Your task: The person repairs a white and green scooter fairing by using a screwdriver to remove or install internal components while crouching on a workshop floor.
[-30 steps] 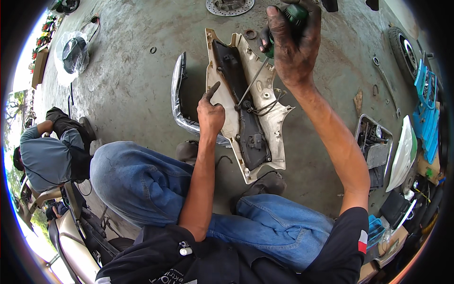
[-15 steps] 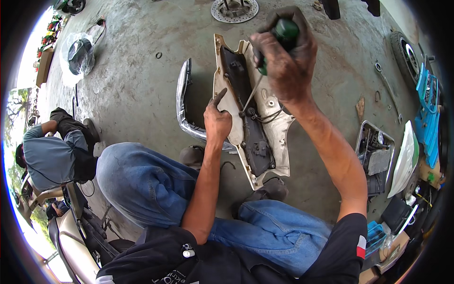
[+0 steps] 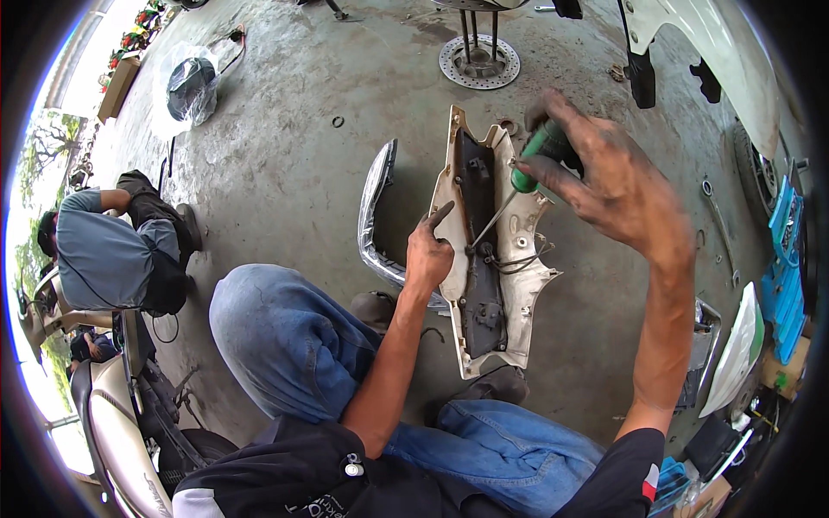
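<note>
Between my feet lies a long white body panel (image 3: 518, 312) with a dark inner piece (image 3: 481, 289) running along its middle. My left hand (image 3: 429, 257) is at the panel's left edge, index finger stretched forward over it, the other fingers curled and partly hidden. In my right hand (image 3: 622, 186) is a screwdriver (image 3: 542, 148) with a green handle, held by fingers and thumb, with the fingers loosely around the handle. Its thin shaft slants down left, and the tip meets the dark piece near its middle. Beside the tip, a thin black cable (image 3: 527, 267) loops over the panel.
A curved, plastic-wrapped strip (image 3: 371, 207) lies left of the panel. Ahead is a perforated brake disc (image 3: 480, 78). On the right are a long wrench (image 3: 718, 226), a wheel (image 3: 753, 173) and blue panels (image 3: 784, 250). Another person (image 3: 112, 255) crouches at left near a scooter (image 3: 117, 423).
The whole view has shifted, so the floor things appear lower and further right. My right hand has loosened and turned on the screwdriver's handle. My left hand keeps its place on the panel.
</note>
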The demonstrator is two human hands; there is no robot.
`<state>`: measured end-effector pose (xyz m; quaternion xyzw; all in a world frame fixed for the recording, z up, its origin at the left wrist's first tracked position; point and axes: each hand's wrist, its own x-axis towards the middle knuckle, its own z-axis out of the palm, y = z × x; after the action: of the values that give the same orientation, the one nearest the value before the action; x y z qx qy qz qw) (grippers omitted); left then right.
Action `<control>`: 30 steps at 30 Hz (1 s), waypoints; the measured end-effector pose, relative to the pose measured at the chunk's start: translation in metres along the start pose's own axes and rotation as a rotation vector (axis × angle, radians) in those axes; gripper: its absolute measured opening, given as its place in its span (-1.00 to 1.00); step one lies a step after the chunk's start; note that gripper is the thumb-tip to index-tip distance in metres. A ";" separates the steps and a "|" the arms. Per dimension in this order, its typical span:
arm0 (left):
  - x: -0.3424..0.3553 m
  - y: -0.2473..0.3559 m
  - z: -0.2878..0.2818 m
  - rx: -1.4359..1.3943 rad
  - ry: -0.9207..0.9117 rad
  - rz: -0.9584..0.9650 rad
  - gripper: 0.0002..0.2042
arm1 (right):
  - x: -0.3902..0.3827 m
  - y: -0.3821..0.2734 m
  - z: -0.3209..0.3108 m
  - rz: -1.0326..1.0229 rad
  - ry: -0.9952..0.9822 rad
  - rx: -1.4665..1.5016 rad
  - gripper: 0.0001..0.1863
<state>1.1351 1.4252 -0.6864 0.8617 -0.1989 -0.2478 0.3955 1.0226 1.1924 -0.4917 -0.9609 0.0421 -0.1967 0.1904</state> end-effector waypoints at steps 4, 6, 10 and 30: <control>0.003 -0.007 -0.002 -0.049 -0.006 -0.002 -0.27 | -0.004 0.024 -0.023 -0.321 -0.005 -0.049 -0.14; 0.004 -0.006 0.003 -0.030 -0.018 0.033 -0.27 | -0.007 0.007 -0.030 0.029 -0.150 -0.039 -0.15; 0.002 -0.002 -0.007 -0.012 -0.050 0.008 -0.27 | -0.003 0.003 -0.013 0.271 -0.127 -0.192 -0.13; 0.004 -0.004 0.001 -0.002 -0.023 0.077 -0.33 | 0.015 -0.041 -0.048 0.594 -0.481 -0.362 -0.28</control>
<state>1.1380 1.4251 -0.6917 0.8501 -0.2364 -0.2425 0.4033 1.0177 1.2106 -0.4297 -0.9435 0.3054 0.1072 0.0713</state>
